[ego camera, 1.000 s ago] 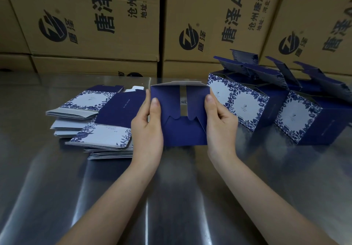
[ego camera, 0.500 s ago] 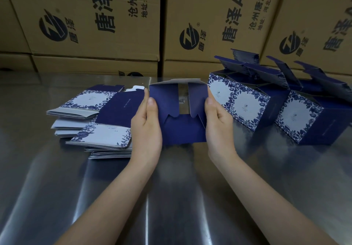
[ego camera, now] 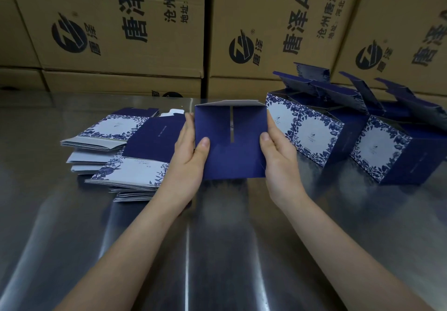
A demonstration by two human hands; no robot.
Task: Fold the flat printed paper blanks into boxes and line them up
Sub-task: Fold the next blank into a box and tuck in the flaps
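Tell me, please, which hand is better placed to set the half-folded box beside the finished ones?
Right, probably. The right hand holds the half-folded box on the side nearest the finished boxes, which stand just beyond it. The left hand holds the opposite side, by the flat blanks.

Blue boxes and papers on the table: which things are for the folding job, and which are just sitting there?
For the job:
- left hand and right hand, gripping the half-folded blue box
- stack of flat printed blanks
- finished boxes, lids open

Just sitting there:
- brown shipping cartons behind
- metal table, only the work surface
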